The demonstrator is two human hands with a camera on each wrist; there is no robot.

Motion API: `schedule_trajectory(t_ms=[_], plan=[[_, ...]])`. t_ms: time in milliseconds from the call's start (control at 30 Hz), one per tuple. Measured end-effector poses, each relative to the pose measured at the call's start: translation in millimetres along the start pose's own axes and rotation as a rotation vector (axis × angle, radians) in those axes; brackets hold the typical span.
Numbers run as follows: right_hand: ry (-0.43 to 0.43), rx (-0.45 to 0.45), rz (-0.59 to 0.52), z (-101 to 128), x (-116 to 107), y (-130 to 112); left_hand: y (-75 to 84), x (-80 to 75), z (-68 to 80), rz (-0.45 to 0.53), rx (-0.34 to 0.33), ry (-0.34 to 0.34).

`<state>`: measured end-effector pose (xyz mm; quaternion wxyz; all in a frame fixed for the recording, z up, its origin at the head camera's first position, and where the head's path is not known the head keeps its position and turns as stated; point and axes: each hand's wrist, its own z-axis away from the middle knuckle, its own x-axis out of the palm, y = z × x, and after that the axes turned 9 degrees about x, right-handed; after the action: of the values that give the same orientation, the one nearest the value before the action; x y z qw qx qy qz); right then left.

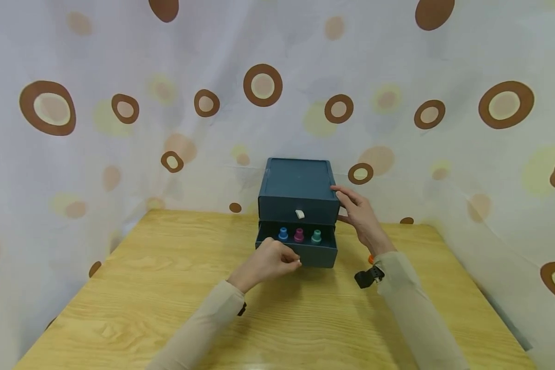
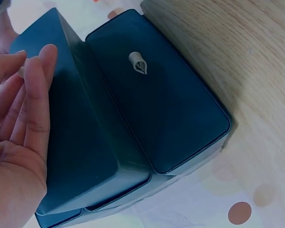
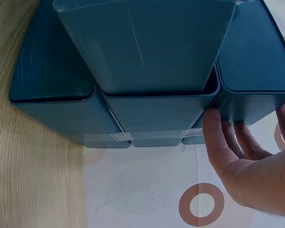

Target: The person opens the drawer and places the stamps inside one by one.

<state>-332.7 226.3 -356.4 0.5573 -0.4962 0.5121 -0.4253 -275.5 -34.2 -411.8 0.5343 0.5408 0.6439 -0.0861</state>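
A dark teal two-drawer box [image 1: 296, 180] stands at the far middle of the wooden table [image 1: 166, 288]. Its lower drawer [image 1: 321, 253] is pulled out and holds three small bottles with blue [image 1: 283, 234], magenta [image 1: 298, 235] and teal [image 1: 316, 236] caps. My left hand [image 1: 289, 262] is curled at the drawer's front and seems to pinch its pull tab; in the left wrist view its fingers [image 2: 33, 95] lie against the drawer front. My right hand [image 1: 347, 205] presses flat on the box's right side, seen also in the right wrist view [image 3: 237, 152]. The upper drawer is shut, and its pale tab [image 1: 299, 214] hangs free.
A spotted cloth backdrop [image 1: 120, 128] surrounds the table on three sides, close behind the box. A black wrist mount [image 1: 367, 277] sits on my right sleeve. Bare wood stretches to the left, right and front of the box.
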Motion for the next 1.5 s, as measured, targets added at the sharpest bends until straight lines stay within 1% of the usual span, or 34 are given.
schedule_trajectory(t_ms=[67, 267, 500, 633, 767, 1033, 1133, 1300, 1400, 1500], plan=[[-0.003, -0.002, 0.005, -1, 1, -1, -0.7, 0.1, -0.5, 0.016, -0.021, 0.014], [0.008, -0.005, 0.014, -1, 2, -3, -5.3, 1.1, -5.3, 0.044, -0.038, 0.036], [0.022, 0.005, 0.017, 1, 1, -2, -9.9, 2.7, -9.2, 0.081, -0.077, 0.055], [0.026, 0.005, 0.015, 1, 1, -1, -12.0, 5.2, -9.4, 0.105, -0.065, 0.084], [0.031, 0.005, 0.020, 1, 0, 0, -17.8, 10.6, -8.7, 0.115, -0.051, 0.122], [0.029, -0.002, 0.015, 0, 1, -1, -26.0, 17.1, -9.3, 0.137, -0.043, 0.181], [0.030, -0.005, 0.013, 0, 1, -1, -27.0, 18.1, -9.6, 0.162, -0.045, 0.208], [0.024, -0.007, 0.014, 1, 1, 0, -28.5, 19.4, -8.6, 0.222, -0.091, 0.242], [0.019, -0.010, 0.013, 1, 1, -1, -28.4, 20.4, -8.3, 0.230, -0.111, 0.255], [0.017, -0.014, 0.010, 2, 1, 0, -28.0, 22.4, -9.6, 0.225, -0.117, 0.270]])
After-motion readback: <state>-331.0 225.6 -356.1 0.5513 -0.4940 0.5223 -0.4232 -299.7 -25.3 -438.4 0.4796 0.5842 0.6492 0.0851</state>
